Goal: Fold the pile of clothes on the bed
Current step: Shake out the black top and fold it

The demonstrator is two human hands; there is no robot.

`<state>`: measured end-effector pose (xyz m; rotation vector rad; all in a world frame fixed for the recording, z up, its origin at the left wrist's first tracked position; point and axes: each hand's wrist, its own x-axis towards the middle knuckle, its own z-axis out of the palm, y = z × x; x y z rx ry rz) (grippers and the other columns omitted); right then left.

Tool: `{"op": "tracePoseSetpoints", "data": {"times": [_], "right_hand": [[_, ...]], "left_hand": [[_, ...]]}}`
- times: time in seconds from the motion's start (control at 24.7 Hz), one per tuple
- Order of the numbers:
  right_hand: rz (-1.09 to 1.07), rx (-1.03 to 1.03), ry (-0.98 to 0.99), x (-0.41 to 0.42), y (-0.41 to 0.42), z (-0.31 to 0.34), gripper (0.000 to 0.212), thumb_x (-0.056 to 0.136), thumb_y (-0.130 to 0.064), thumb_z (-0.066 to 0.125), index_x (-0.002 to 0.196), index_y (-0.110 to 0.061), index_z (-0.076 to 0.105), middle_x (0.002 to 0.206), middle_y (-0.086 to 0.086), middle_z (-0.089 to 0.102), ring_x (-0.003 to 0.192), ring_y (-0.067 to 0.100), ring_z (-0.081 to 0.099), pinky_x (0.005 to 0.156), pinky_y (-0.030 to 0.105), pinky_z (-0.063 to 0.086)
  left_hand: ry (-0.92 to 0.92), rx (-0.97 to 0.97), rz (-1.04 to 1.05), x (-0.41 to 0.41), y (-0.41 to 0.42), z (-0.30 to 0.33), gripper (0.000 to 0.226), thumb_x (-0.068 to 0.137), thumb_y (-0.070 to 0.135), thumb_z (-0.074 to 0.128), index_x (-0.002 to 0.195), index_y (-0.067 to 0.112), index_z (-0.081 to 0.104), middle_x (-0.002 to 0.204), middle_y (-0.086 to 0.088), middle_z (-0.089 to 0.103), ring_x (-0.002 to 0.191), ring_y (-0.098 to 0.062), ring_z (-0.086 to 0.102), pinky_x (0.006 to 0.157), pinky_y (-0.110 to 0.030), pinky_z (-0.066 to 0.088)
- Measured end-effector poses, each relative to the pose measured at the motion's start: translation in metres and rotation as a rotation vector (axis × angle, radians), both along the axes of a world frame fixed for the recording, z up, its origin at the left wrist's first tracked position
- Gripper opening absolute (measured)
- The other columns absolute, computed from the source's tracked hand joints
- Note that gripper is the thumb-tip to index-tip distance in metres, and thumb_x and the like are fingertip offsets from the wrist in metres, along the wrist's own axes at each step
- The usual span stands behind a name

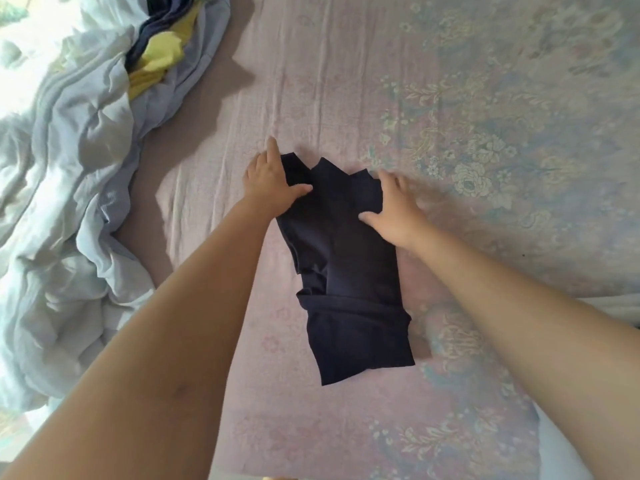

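A dark navy garment (349, 278) lies partly folded in a long strip on the pink floral bed sheet (485, 116), its near end doubled over. My left hand (268, 183) rests flat on the garment's far left corner, fingers straight and thumb spread onto the cloth. My right hand (394, 209) lies flat on the far right edge, thumb pointing inward across the fabric. Neither hand grips the cloth. A pile of other clothes (156, 53), yellow and dark blue, sits at the far left.
A crumpled pale blue quilt (62, 188) covers the left side of the bed, partly wrapping the clothes pile. The sheet stretches away to the right and far side. A white edge (616, 303) shows at the right.
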<state>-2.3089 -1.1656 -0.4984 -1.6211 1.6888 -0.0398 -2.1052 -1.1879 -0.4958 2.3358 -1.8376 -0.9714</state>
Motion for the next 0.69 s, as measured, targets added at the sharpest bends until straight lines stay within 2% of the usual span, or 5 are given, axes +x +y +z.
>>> {"op": "tracePoseSetpoints", "data": {"times": [0.12,0.24,0.49,0.57,0.69], "right_hand": [[-0.272,0.132,-0.123,0.005,-0.035,-0.003,0.076,0.077,-0.012,0.076,0.140,-0.010,0.033,0.135,0.007,0.043,0.122,0.025,0.045,0.086,0.028,0.038],[-0.182,0.121,-0.268,-0.011,-0.039,0.006,0.028,0.074,-0.005,0.076,0.095,-0.020,0.065,0.101,-0.004,0.063,0.099,0.019,0.060,0.073,0.018,0.044],[0.682,-0.328,0.026,-0.052,0.020,0.019,0.022,0.068,0.011,0.062,0.071,-0.011,0.059,0.110,0.007,0.061,0.102,0.033,0.051,0.086,0.044,0.041],[0.723,-0.181,0.071,-0.056,0.027,0.014,0.017,0.074,0.003,0.058,0.077,-0.013,0.061,0.122,0.003,0.058,0.113,0.027,0.049,0.095,0.041,0.036],[0.238,0.007,-0.211,-0.040,0.020,0.018,0.017,0.088,-0.016,0.052,0.088,-0.033,0.053,0.106,-0.006,0.057,0.093,0.012,0.055,0.083,0.032,0.039]], "left_hand": [[0.041,0.062,0.104,-0.003,-0.019,0.007,0.052,0.080,0.024,0.074,0.122,0.002,0.053,0.120,-0.017,0.058,0.111,-0.031,0.055,0.095,-0.042,0.047],[0.399,-0.150,0.306,-0.015,0.011,0.020,0.013,0.082,0.017,0.067,0.091,0.007,0.063,0.084,-0.002,0.065,0.081,-0.019,0.064,0.070,-0.031,0.056],[0.318,-0.483,-0.709,-0.012,0.133,0.004,0.022,0.069,-0.002,0.070,0.091,0.001,0.068,0.083,-0.011,0.062,0.071,-0.028,0.056,0.065,-0.040,0.051],[0.378,-0.348,-0.645,-0.013,0.144,-0.002,0.022,0.080,0.012,0.073,0.099,0.001,0.068,0.089,-0.010,0.063,0.077,-0.023,0.058,0.072,-0.035,0.052],[0.505,-0.240,-0.211,-0.019,0.143,0.000,0.021,0.091,0.013,0.061,0.110,0.006,0.056,0.095,-0.002,0.057,0.080,-0.011,0.054,0.077,-0.036,0.049]]}}
